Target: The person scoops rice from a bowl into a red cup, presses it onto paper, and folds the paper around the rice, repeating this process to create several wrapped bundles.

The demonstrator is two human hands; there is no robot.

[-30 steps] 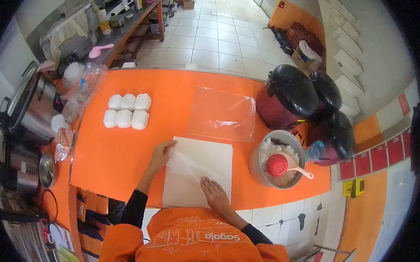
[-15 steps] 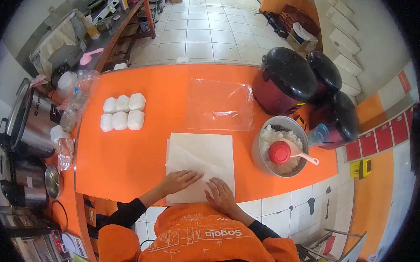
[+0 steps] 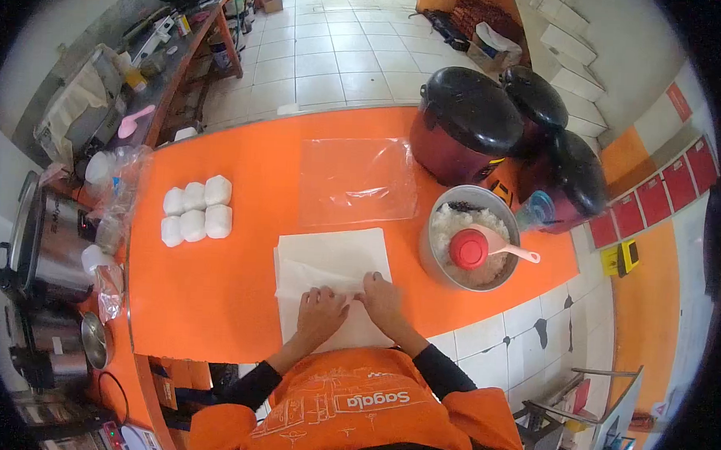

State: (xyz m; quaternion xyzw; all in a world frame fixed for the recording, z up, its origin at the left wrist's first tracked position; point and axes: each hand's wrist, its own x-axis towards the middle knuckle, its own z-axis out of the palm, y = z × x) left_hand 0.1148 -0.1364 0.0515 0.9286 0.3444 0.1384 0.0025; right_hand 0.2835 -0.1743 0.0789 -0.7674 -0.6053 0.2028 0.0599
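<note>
A stack of white paper sheets [image 3: 335,252] lies on the orange table near my body. My left hand [image 3: 322,313] rests on the stack, its fingers curled down over a fold of the top sheet. Close beside it, my right hand [image 3: 381,300] pinches the same fold, thumb towards my left hand. Whether anything lies inside the folded paper is hidden. To the right stands a metal pot [image 3: 428,252] of white rice [image 3: 489,224]. A red cup-shaped piece [image 3: 468,249] and a pale pink rice paddle [image 3: 514,249] rest on the rice.
White wrapped packets [image 3: 193,222] sit in two rows at the left. A clear plastic bag [image 3: 355,172] lies flat behind the paper. Dark-lidded red containers [image 3: 469,141] crowd the back right, with a clear cup [image 3: 536,210] near them. Metal cookers [image 3: 50,244] line the left side.
Both hands have moved up the stack and closed on the top sheet, and a fold now shows under the fingers. The whole view has shifted slightly.
</note>
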